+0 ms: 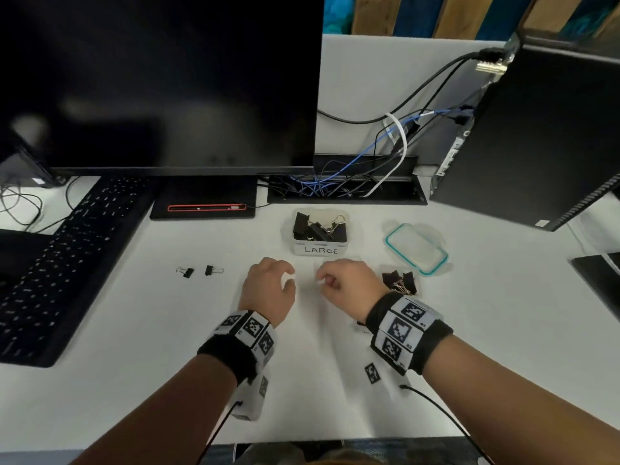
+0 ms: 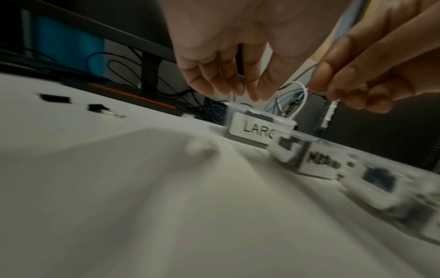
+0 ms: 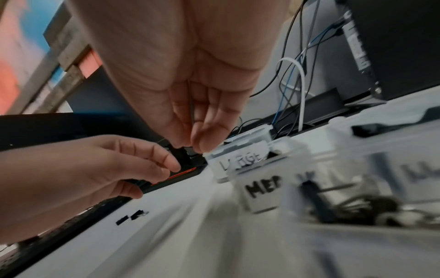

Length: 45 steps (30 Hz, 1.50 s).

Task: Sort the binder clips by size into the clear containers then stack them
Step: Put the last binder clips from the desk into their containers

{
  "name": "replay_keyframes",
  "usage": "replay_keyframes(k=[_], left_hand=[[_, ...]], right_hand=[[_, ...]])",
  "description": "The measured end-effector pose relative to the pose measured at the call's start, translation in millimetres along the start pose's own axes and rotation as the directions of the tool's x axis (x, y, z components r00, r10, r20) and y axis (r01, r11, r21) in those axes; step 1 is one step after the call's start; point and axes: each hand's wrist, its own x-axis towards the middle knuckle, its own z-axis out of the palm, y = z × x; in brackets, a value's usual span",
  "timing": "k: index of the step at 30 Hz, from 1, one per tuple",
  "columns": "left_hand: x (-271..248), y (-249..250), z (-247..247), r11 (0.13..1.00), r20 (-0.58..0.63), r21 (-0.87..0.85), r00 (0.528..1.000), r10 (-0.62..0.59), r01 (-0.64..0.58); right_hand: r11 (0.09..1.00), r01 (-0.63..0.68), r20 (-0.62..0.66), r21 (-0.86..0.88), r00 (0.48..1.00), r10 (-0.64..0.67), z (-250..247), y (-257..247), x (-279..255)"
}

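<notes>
My left hand [image 1: 285, 280] hovers over the white desk just left of centre, fingers loosely curved down and thumb apart, with nothing between them [image 2: 238, 94]. My right hand [image 1: 323, 280] is beside it, fingers curled and tips brought together [image 3: 195, 146]; whether they pinch anything is unclear. Just beyond both hands stands the clear LARGE container [image 1: 320, 250], which holds several big black binder clips [image 1: 312, 226]. A clear MEDIUM container [image 3: 262, 190] sits in front of it, mostly hidden under my right hand. Two small clips [image 1: 186, 272] [image 1: 213, 270] lie loose at the left. Several clips [image 1: 399, 281] sit heaped by my right wrist.
A teal-rimmed clear lid [image 1: 416, 248] lies at the right. Behind are a dark monitor [image 1: 161, 82] and its base [image 1: 204, 203], a cable tray [image 1: 345, 186] and a black PC tower [image 1: 536, 135]. A keyboard [image 1: 67, 256] fills the left side.
</notes>
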Motion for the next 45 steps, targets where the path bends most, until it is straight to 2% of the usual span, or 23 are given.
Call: replay_keyframes(k=[5,11,16,19,23,30,41,45], left_hand=[[10.2,-46.6,-30.8,0.984,0.045,0.055,0.984,-0.173,0.171],[15.0,-98.5,-59.1,0.952,0.075,0.121,0.954,-0.291,0.280],[21.5,-128.7,-74.9,0.914,0.120,0.187,0.915,-0.385,0.360],[26.2,-140.2,-78.8,0.914,0.153,0.195,0.910,-0.386,0.355],[33.2,-151.9,-80.5,0.914,0.175,0.244,0.912,-0.371,0.325],[37.2,-164.7,-81.2,0.942,0.191,0.282,0.952,-0.240,0.181],[38.0,-166.6,-85.5,0.959,0.175,0.251,0.969,-0.176,0.129],[34.2,-162.1,-84.4,0.968,0.181,0.222,0.970,-0.162,0.120]], right_hand=[[0.999,0.011,0.081,-0.033,0.997,-0.008,23.4,-36.4,27.1],[0.999,0.004,0.165,-0.043,0.986,0.003,65.0,-68.0,56.3],[0.998,-0.060,0.240,-0.017,0.969,0.062,94.7,-85.5,76.1],[0.996,-0.082,0.271,-0.026,0.959,0.086,106.7,-92.5,83.7],[0.997,-0.066,0.240,-0.042,0.968,0.074,117.5,-101.3,94.7],[0.989,0.009,0.306,-0.147,0.951,0.037,127.4,-118.0,115.4],[0.974,-0.007,0.201,-0.224,0.978,0.053,133.7,-114.4,121.8],[0.970,-0.065,0.163,-0.235,0.981,0.105,132.2,-110.7,114.6]])
